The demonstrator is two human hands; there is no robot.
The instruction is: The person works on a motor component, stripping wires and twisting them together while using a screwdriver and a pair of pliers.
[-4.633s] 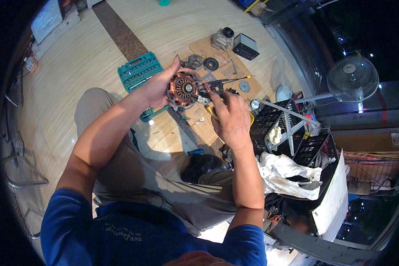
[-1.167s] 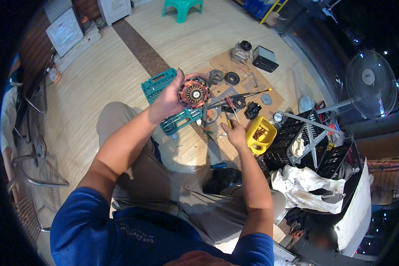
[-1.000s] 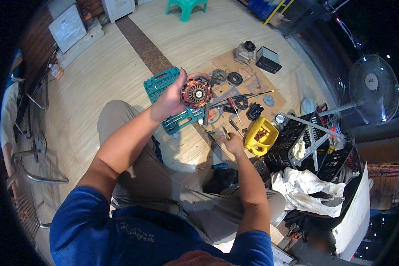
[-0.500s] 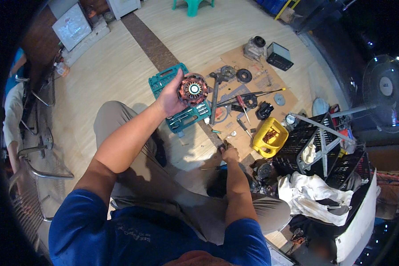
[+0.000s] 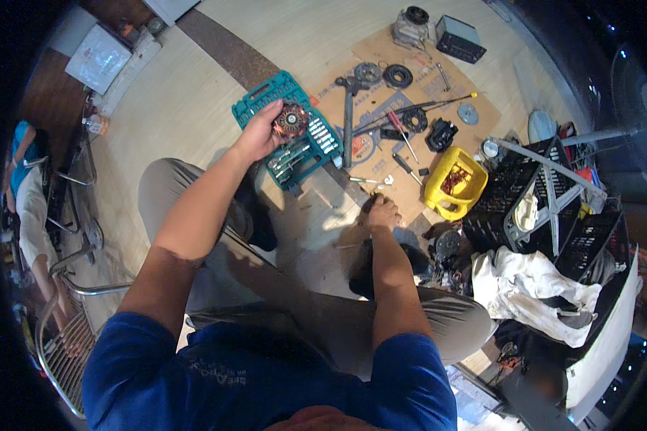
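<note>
My left hand point(image 5: 257, 136) grips a round motor part with copper windings point(image 5: 291, 121), raised over the open green socket set case point(image 5: 246, 109). Its bearing-like centre faces up. Down by the near edge of the cardboard, my right hand point(image 5: 385, 213) is closed at a small dark object point(image 5: 370, 202) that I cannot make out. Just beyond that hand lie small white bits point(image 5: 388, 179) and a thin tool. A black-handled screwdriver point(image 5: 407, 167), a red-handled screwdriver point(image 5: 402, 135) and a hammer point(image 5: 349, 118) rest farther off.
Right of my right hand stands a cut yellow jug point(image 5: 456, 183) holding reddish wire. Beyond are black crates point(image 5: 546, 179), a white cloth point(image 5: 528, 291) and a fan point(image 5: 636, 108). Dismantled parts, including a black ring point(image 5: 397, 76), lie on the cardboard point(image 5: 438, 97). Someone sits at far left.
My left hand has drawn the copper-wound part left and slightly up over the case. My right hand has shifted a little right and upward. The whole view has moved somewhat.
</note>
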